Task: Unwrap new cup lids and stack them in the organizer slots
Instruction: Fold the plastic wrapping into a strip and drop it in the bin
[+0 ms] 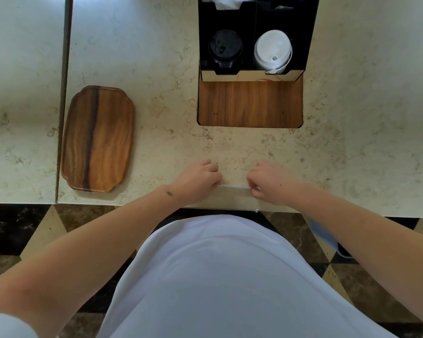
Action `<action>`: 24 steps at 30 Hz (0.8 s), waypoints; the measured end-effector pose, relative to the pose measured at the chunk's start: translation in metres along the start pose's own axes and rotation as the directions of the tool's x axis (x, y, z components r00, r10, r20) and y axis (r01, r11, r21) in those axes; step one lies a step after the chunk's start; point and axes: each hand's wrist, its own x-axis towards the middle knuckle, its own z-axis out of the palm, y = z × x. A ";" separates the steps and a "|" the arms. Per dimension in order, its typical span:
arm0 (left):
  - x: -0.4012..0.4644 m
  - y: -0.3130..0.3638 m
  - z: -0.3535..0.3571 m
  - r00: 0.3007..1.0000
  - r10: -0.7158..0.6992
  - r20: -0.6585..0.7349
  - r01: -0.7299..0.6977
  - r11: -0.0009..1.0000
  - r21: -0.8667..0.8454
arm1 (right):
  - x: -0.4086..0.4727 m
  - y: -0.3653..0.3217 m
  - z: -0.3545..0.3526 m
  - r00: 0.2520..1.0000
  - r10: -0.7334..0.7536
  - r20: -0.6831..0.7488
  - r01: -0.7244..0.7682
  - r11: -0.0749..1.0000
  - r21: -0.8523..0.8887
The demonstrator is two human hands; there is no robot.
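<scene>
Fingers of your left hand [197, 180] and right hand [269, 182] pinch opposite ends of a thin clear plastic wrapper strip [233, 188].
Taut, likely for folding; the black two-slot organizer [253, 18] at twelve o'clock already holds stacked lids.

hands [232, 182] pinching clear wrapper [235, 192], black organizer [252, 20] beyond

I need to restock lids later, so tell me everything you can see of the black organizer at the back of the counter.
The black organizer stands at the counter's far edge, behind a wood-lined recess. It looks like thin board with a pale, printed front lip. A divider splits it into two slots: the left holds a stack of black lids, the right a stack of white lids. Neither hand touches it.
</scene>
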 end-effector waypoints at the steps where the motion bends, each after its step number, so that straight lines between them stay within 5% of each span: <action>1: -0.003 -0.001 0.002 0.998 0.061 -0.034 -0.060 0.997 0.049 | -0.002 -0.001 0.001 0.999 -0.023 -0.031 0.021 0.999 -0.036; 6: -0.016 -0.010 0.016 0.976 0.207 -0.071 -0.185 0.954 0.237 | -0.014 -0.008 0.016 0.974 -0.105 -0.199 0.056 0.970 -0.238; 12: -0.027 -0.015 0.018 0.970 0.195 -0.144 -0.158 0.960 0.232 | -0.027 -0.013 0.029 0.942 -0.168 -0.291 0.086 0.958 -0.275; 17: -0.036 -0.012 0.012 0.989 0.095 -0.113 -0.082 0.989 0.119 | -0.042 -0.010 0.040 0.940 -0.115 -0.321 0.079 0.989 -0.123; 24: -0.010 -0.001 -0.004 0.989 -0.145 -0.035 0.143 0.988 -0.057 | -0.016 -0.013 0.027 0.933 0.200 -0.299 -0.132 0.963 0.234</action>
